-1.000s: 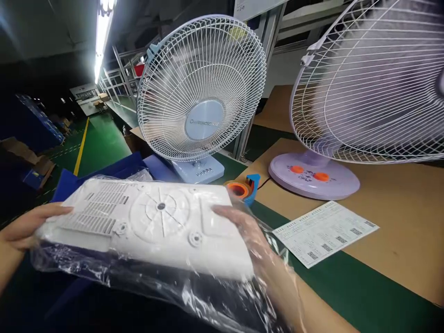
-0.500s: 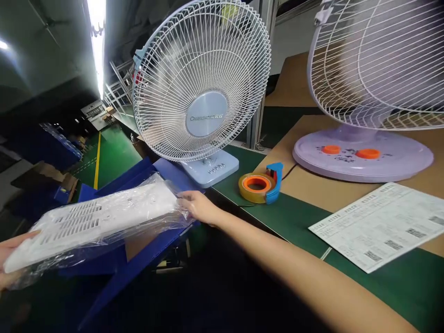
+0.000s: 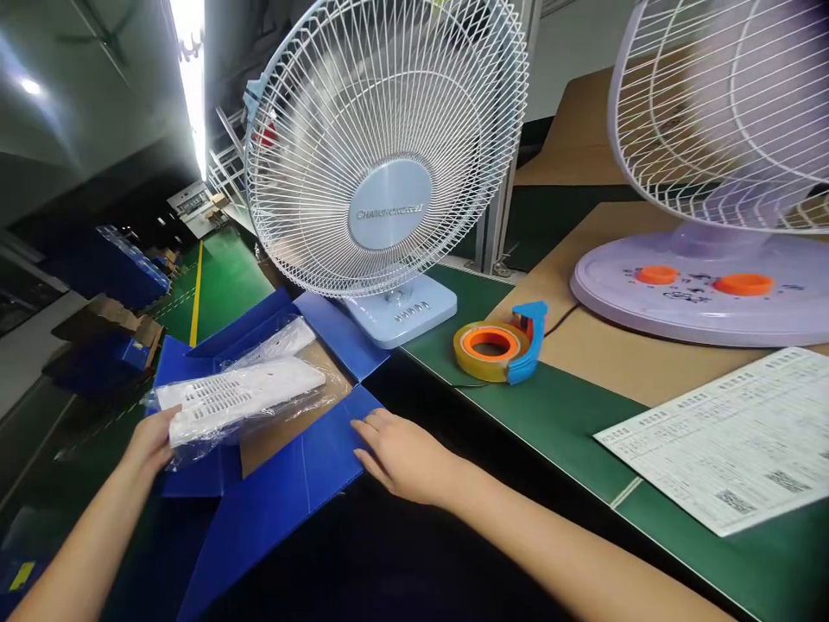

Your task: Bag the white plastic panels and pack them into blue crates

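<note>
On the green bench point(image 3: 570, 415) the pale blue fan point(image 3: 390, 204) reads "CHANGHONG" at its centre, while the printed sheet point(image 3: 731, 441) near the lilac fan point(image 3: 712, 285) is too fine to read. Gripped at both ends a moment ago, the bagged white part point(image 3: 239, 393) is now over the open blue box point(image 3: 298, 453), pinched by the left hand point(image 3: 152, 441) alone; the right hand point(image 3: 405, 453) is empty, fingers loosely bent near the box's edge

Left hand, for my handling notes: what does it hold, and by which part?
The left hand holds the bagged white panel by its vented end.
</note>
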A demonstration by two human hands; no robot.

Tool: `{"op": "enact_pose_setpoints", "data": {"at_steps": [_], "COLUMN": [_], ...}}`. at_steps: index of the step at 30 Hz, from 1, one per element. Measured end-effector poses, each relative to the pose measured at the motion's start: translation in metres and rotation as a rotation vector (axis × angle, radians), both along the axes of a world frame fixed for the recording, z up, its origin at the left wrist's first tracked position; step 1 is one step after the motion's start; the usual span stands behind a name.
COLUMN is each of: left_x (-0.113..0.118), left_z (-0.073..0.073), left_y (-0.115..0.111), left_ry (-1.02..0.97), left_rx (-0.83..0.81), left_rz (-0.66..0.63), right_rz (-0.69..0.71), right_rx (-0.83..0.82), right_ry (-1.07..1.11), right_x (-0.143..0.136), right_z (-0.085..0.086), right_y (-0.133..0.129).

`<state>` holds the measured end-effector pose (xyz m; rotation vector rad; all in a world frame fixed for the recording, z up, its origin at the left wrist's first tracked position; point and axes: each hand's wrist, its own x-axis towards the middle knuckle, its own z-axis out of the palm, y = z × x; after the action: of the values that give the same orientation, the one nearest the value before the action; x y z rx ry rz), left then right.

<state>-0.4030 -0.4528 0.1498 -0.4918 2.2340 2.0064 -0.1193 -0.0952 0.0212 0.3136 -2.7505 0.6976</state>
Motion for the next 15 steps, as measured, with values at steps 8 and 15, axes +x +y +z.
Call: {"op": "enact_pose_setpoints", "data": {"at_steps": [8, 15], "left_x": [-0.035, -0.053], "left_z": [-0.066, -0.131], "left_y": [-0.008, -0.029], "left_ry": [-0.078, -0.248], "left_rx": [0.151, -0.045], "left_rz": [-0.081, -0.166], "right_rz": [0.031, 0.049], "right_rx": [0.075, 0.11], "right_ry": [0.232, 0.279], "right_x": [0.031, 0.036], "right_z": [-0.041, -0.053], "right_y": [0.024, 0.035]}}
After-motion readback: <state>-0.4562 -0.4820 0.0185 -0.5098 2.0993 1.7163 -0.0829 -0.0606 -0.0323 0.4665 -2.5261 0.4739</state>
